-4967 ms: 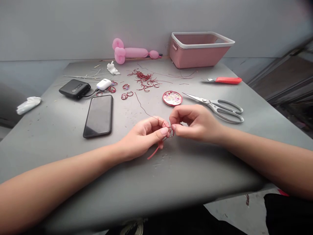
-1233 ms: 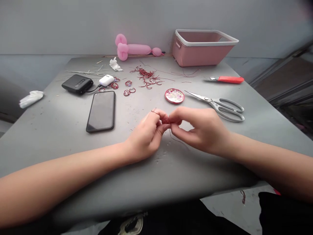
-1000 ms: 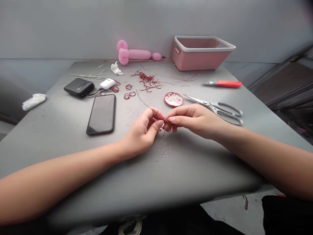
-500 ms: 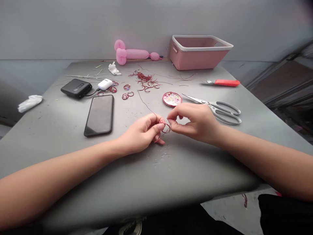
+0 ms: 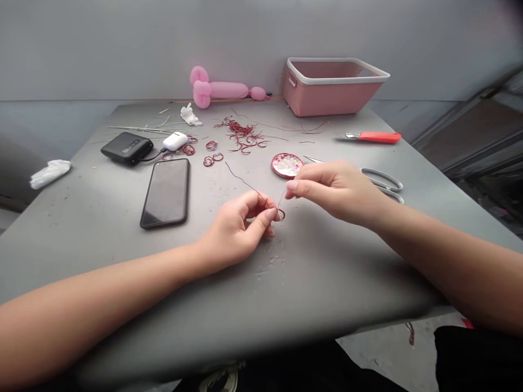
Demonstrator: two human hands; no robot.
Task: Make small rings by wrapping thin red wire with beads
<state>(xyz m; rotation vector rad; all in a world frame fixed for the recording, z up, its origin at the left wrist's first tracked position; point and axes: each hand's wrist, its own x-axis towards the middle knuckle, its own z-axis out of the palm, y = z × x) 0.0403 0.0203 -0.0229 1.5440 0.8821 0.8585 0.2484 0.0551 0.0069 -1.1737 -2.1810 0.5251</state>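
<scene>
Between the thumb and fingers of my left hand is a small dark-red ring of wound wire; part of it is hidden by the fingertips. A thin red wire runs from that grip up and left over the table. My right hand, raised to the right, pinches another strand of red wire that leads up from the ring. Just behind the right fingertips lies a round red-rimmed dish of pale beads. Grey-handled scissors are partly covered by my right hand.
A phone lies left of my hands, with a black power bank and white earbud case behind it. Finished-looking red rings and wire scraps lie mid-table. A red-handled cutter, pink bin and pink balloon sit farther back.
My right hand has moved up and right, away from the ring, drawing the strand out taut. My left hand stays nearly in place, with its fingers curled in more.
</scene>
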